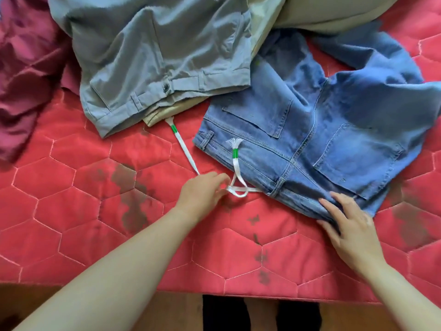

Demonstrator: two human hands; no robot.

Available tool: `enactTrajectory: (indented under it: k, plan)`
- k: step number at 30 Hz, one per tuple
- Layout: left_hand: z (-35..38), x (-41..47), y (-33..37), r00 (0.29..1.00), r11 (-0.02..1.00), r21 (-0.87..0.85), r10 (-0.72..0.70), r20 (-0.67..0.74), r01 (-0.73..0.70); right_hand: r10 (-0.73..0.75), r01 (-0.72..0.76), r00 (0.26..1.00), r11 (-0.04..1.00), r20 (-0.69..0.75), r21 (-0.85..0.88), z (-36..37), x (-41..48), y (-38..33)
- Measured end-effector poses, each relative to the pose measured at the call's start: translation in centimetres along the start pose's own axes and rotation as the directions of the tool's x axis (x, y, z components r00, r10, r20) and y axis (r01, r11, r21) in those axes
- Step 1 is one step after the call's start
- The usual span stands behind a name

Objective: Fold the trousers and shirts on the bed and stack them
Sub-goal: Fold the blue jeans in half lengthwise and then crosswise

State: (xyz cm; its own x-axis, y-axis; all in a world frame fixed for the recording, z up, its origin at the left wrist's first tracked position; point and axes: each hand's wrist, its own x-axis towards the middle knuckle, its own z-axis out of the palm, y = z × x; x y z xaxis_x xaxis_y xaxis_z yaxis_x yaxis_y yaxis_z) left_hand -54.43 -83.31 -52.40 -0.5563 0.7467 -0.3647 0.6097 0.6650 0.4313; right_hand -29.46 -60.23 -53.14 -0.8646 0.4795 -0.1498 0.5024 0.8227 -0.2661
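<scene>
Blue jeans (310, 139) rumpled, back pockets up; white drawstring (235, 163) loose

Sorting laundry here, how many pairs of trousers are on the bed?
3 visible: grey trousers at top, beige trousers partly beneath them, blue jeans on the right. More may hide underneath.
</scene>
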Motion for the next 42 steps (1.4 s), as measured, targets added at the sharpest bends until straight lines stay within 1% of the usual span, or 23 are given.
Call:
enactTrajectory:
  k: [2,4,7,9,11,12,15,17,18,20,21,23,26,28,31,33,34,35,37,39,40,41,42]
  plan:
    - [0.2,-0.5,1.2,0.999,0.994,-0.110,-0.012,-0.047,0.007,0.008,-0.009,1.000,0.999,0.021,0.052,-0.2,0.0,-0.2]
    - [-0.8,-0.4,2.3,0.990,0.983,-0.181,-0.030,-0.140,0.004,0.009,-0.011,1.000,0.996,0.015,0.094,-0.3,0.3,-0.8]
    - [-3.8,1.9,4.1,0.966,0.977,-0.211,-0.032,-0.258,-0.024,0.025,-0.025,1.000,0.990,0.005,0.142,-0.2,0.6,-1.3]
    - [-5.6,4.5,5.6,0.959,0.967,-0.255,-0.052,-0.280,-0.022,0.042,-0.041,0.999,0.985,0.001,0.169,-0.1,0.8,-1.2]
    - [-6.5,7.4,7.3,0.962,0.937,-0.349,-0.108,-0.251,0.014,0.045,-0.043,0.999,0.981,-0.007,0.187,-0.1,0.8,-0.9]
    - [-6.7,8.6,8.1,0.966,0.931,-0.365,-0.112,-0.232,0.020,0.046,-0.043,0.999,0.981,-0.010,0.191,-0.1,0.7,-0.7]
    - [-6.1,10.3,9.2,0.992,0.972,-0.237,-0.023,-0.123,-0.007,0.082,-0.078,0.997,0.982,-0.016,0.174,-0.2,0.2,-0.9]
    - [-5.2,9.2,8.3,1.000,0.987,-0.161,0.014,-0.017,-0.017,0.108,-0.103,0.994,0.981,-0.019,0.167,-0.4,0.0,-1.6]
    - [-4.7,8.2,7.5,1.000,0.994,-0.111,0.021,0.010,-0.020,0.107,-0.101,0.994,0.980,-0.024,0.172,-0.4,0.1,-2.2]
    - [-3.8,6.0,5.7,1.000,1.000,-0.004,0.017,0.013,-0.017,0.076,-0.068,0.997,0.974,-0.030,0.214,-0.2,0.8,-3.4]
    - [-3.5,5.0,4.8,1.000,1.000,0.010,0.004,-0.003,-0.004,0.061,-0.053,0.998,0.970,-0.025,0.239,0.0,1.2,-3.9]
    - [-2.8,4.0,3.7,0.998,0.996,-0.080,-0.048,-0.044,0.044,0.048,-0.044,0.999,0.963,-0.007,0.264,0.6,2.0,-4.6]
    - [-1.8,3.8,3.7,0.990,0.943,-0.318,-0.124,-0.066,0.096,0.049,-0.050,0.999,0.965,0.008,0.257,1.4,2.7,-4.8]
    - [-1.2,4.0,4.0,0.989,0.932,-0.353,-0.122,-0.085,0.085,0.031,-0.028,1.000,0.971,-0.007,0.238,1.8,2.7,-4.5]
    - [-0.9,4.1,4.5,0.991,0.939,-0.340,-0.094,-0.093,0.057,-0.005,0.005,1.000,0.977,0.004,0.213,2.1,2.7,-3.8]
    - [-1.2,4.2,5.1,0.994,0.929,-0.368,-0.077,-0.075,0.044,-0.023,0.021,1.000,0.980,0.006,0.198,2.0,2.5,-3.4]
    - [-1.8,4.4,5.6,0.994,0.919,-0.394,-0.071,-0.084,0.032,-0.033,0.031,0.999,0.982,0.003,0.187,1.9,2.3,-3.4]
    - [-2.6,5.0,6.1,0.990,0.910,-0.415,-0.063,-0.127,0.004,-0.035,0.034,0.999,0.984,0.001,0.172,1.8,2.1,-3.3]
    - [-4.7,6.9,7.5,0.967,0.902,-0.422,-0.019,-0.254,-0.093,0.023,-0.024,1.000,0.990,0.003,0.141,1.5,1.6,-3.3]
    - [-6.6,9.0,9.1,0.945,0.907,-0.355,0.117,-0.307,-0.227,0.140,-0.140,0.990,0.981,0.009,0.137,1.1,1.5,-3.0]
    - [-7.0,9.8,9.8,0.941,0.911,-0.306,0.193,-0.279,-0.278,0.170,-0.170,0.985,0.975,0.011,0.142,0.9,1.6,-2.7]
    - [-6.9,10.4,10.0,0.948,0.922,-0.261,0.233,-0.217,-0.286,0.173,-0.173,0.985,0.974,0.016,0.144,0.7,1.7,-2.3]
    - [-6.7,10.8,9.8,0.965,0.945,-0.211,0.226,-0.132,-0.250,0.160,-0.162,0.987,0.976,0.024,0.144,0.6,1.8,-2.0]
